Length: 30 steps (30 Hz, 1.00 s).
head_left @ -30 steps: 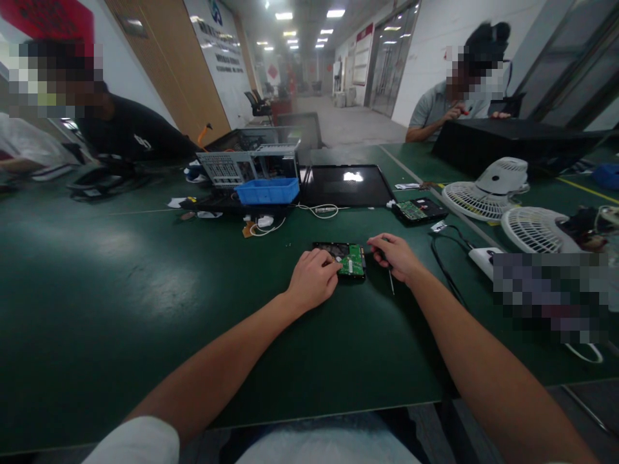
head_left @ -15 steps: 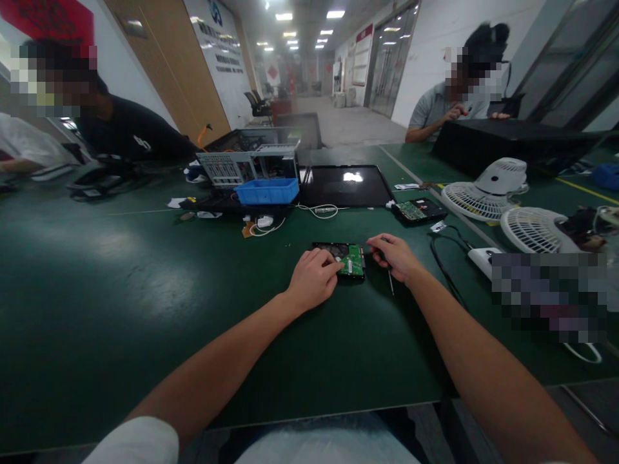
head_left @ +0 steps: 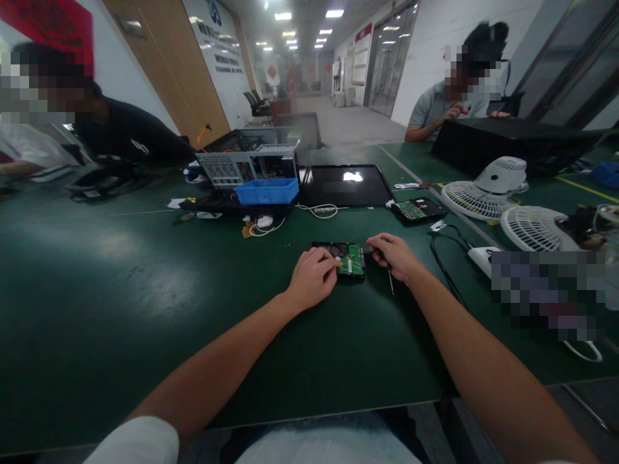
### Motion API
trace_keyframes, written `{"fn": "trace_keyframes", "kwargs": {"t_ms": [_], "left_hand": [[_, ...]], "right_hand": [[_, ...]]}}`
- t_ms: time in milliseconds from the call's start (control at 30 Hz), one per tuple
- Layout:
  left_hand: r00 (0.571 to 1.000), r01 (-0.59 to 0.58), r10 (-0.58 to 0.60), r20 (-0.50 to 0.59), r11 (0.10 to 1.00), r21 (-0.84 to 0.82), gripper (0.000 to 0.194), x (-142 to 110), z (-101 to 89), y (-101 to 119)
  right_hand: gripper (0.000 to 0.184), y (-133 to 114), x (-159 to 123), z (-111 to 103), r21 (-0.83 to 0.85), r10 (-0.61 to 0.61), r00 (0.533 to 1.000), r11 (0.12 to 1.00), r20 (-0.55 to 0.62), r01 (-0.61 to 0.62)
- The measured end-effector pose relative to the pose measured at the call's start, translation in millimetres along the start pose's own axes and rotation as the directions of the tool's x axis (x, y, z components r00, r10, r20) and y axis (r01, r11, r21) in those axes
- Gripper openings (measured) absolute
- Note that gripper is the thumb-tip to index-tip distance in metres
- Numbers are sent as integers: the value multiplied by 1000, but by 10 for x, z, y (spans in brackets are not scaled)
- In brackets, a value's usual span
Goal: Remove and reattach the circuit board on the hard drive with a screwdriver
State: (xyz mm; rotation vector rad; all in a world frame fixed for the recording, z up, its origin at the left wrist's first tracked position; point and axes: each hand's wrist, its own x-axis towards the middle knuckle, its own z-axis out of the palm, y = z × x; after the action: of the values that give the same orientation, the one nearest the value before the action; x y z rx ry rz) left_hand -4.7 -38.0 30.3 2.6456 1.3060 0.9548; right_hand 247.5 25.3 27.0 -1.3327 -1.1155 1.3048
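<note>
A hard drive [head_left: 352,263] lies on the green table with its green circuit board facing up. My left hand [head_left: 314,274] grips its left side, fingers bent over the board and part of the black casing, which they hide. Just right of the drive, my right hand [head_left: 389,254] is closed around a screwdriver [head_left: 391,282]. The screwdriver's metal shaft points down toward me, away from the drive, and its handle is mostly hidden in my palm. My right fingertips are close to the drive's connector edge; whether they touch it I cannot tell.
Behind the drive stand a blue tray [head_left: 267,192], an opened computer case [head_left: 227,169] and a black panel [head_left: 345,185]. Another drive-like device [head_left: 418,210] lies back right. Two white fan parts [head_left: 471,198], a black cable [head_left: 442,267] and a power strip [head_left: 483,258] are on the right. Two co-workers sit across.
My left fingers shift very slightly on the board. The hard drive, my right hand and the screwdriver stay almost where they were.
</note>
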Motion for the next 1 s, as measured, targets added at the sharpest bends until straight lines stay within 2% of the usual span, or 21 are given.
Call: {"fn": "trace_keyframes", "kwargs": {"t_ms": [133,467,667,800,1000], "left_hand": [[999,41,-41,4,998,49,19,63,-18,19],[989,86,-95,109,993,82,12,172,-11,51],[984,148,-150,92,989,26,9,195,-54,-8],[986,123,-117,118,992,-38,2,172,-13,-15],[987,122,-110,119,988,-91,8,159,14,20]], "right_hand": [[14,13,7,-4,2,-5,1000,1000,2,5],[12,2,-13,-2,3,0,1000,1000,-1,0],[14,14,3,6,10,-7,1000,1000,8,7],[14,8,-3,14,5,-8,1000,1000,3,8],[14,7,-9,21,4,-1,1000,1000,-1,1]]}}
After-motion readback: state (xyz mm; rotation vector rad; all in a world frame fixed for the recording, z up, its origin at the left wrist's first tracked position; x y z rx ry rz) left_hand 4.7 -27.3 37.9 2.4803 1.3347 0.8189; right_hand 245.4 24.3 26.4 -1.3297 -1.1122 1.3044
